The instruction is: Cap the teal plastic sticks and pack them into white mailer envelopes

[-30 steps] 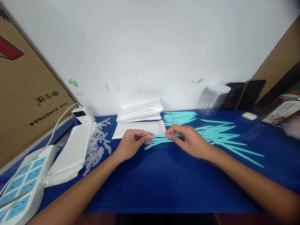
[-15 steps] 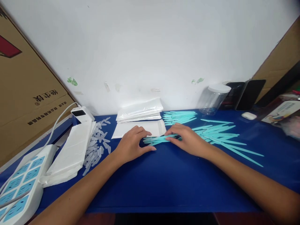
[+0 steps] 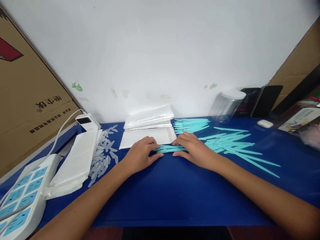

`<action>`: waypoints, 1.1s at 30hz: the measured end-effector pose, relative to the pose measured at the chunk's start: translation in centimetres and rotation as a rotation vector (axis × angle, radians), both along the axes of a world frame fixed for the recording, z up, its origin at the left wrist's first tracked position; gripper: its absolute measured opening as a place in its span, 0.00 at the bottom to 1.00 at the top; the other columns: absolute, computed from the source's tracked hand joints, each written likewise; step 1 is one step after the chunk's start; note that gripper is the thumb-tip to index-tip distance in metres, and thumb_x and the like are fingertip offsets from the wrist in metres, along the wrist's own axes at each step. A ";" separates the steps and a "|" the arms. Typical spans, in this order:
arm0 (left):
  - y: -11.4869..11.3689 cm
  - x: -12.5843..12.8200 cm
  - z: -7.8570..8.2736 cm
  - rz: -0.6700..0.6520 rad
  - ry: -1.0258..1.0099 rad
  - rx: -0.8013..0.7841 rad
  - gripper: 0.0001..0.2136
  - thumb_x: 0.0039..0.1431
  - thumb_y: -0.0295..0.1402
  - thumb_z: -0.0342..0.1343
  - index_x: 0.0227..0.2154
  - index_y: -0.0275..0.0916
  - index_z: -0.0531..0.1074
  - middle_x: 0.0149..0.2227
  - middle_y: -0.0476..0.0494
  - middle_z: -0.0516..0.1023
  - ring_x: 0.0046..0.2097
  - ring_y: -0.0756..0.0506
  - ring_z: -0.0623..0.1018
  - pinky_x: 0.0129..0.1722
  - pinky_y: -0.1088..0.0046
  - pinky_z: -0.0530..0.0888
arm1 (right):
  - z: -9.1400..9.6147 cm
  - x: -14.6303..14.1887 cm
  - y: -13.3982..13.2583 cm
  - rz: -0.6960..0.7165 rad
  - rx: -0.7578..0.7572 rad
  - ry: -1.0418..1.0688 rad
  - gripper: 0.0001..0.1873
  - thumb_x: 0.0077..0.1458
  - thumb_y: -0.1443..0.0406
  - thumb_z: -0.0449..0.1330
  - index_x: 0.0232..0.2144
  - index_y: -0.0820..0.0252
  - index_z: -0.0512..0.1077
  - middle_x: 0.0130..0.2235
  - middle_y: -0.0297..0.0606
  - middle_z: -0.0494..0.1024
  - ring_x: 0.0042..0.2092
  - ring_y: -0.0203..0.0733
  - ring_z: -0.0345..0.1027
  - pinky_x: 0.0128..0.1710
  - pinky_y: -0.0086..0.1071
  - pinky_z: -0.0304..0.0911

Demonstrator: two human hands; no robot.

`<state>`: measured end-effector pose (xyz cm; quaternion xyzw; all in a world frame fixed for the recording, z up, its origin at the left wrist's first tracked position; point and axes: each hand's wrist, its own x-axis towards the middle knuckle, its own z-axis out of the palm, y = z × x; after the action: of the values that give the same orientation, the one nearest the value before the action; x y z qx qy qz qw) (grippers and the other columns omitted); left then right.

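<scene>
In the middle of the table lies a small bundle of thin turquoise plastic sticks (image 3: 169,148). My left hand (image 3: 142,154) closes thumb and fingers round the bundle's left end. At its right end, my right hand (image 3: 193,150) grips it the same way, and part of the sticks is hidden under the fingers. Just behind the bundle is a flat white sleeve (image 3: 147,137), below a stack of white plastic packets (image 3: 149,117). To the right of my right hand spreads a loose fan of turquoise sticks (image 3: 232,145). A neater turquoise pile (image 3: 192,125) lies behind it.
Small translucent pieces (image 3: 103,156) lie scattered at left beside more white packets (image 3: 75,158). A power strip (image 3: 25,196) with cables fills the near left corner. A clear jar (image 3: 228,105), dark phones (image 3: 267,101) and a white case (image 3: 265,123) stand at back right.
My right hand has shifted slightly left, its thumb and fingers now round the right end of the bundle. The sticks between my hands look more lined up.
</scene>
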<state>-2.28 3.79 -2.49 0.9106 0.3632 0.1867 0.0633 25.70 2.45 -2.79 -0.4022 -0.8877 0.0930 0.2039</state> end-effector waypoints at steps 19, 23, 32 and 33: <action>-0.3 0.7 0.1 -0.068 0.096 0.078 0.12 0.72 0.41 0.58 0.47 0.38 0.75 0.43 0.40 0.77 0.46 0.39 0.76 0.45 0.62 0.75 | -1.4 -3.5 -1.5 -0.091 0.501 -0.534 0.13 0.67 0.77 0.50 0.43 0.69 0.74 0.40 0.51 0.77 0.43 0.54 0.65 0.43 0.42 0.57; -0.4 1.1 -0.1 -0.062 0.186 0.126 0.08 0.74 0.37 0.55 0.45 0.38 0.72 0.42 0.41 0.77 0.43 0.40 0.76 0.43 0.62 0.74 | -1.6 -3.5 -1.5 -0.068 0.537 -0.531 0.12 0.68 0.76 0.50 0.44 0.68 0.74 0.40 0.50 0.77 0.43 0.54 0.65 0.43 0.42 0.57; -1.0 1.9 -0.3 -0.019 0.494 0.224 0.04 0.72 0.25 0.50 0.44 0.37 0.69 0.44 0.37 0.77 0.44 0.37 0.76 0.43 0.58 0.75 | -1.6 -3.5 -1.8 -0.032 0.538 -0.475 0.10 0.68 0.76 0.51 0.43 0.67 0.72 0.40 0.48 0.76 0.40 0.51 0.67 0.41 0.42 0.57; -1.0 2.0 -0.3 -0.022 0.505 0.228 0.06 0.72 0.23 0.48 0.44 0.37 0.69 0.44 0.37 0.77 0.44 0.37 0.77 0.43 0.58 0.75 | -1.6 -3.5 -1.8 -0.026 0.532 -0.469 0.09 0.68 0.76 0.52 0.43 0.66 0.72 0.39 0.46 0.76 0.39 0.50 0.67 0.40 0.41 0.56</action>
<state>-0.30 2.75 -2.83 0.9334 0.3344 -0.0070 -0.1302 22.20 0.64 -4.37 -0.3569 -0.8983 -0.2388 0.0931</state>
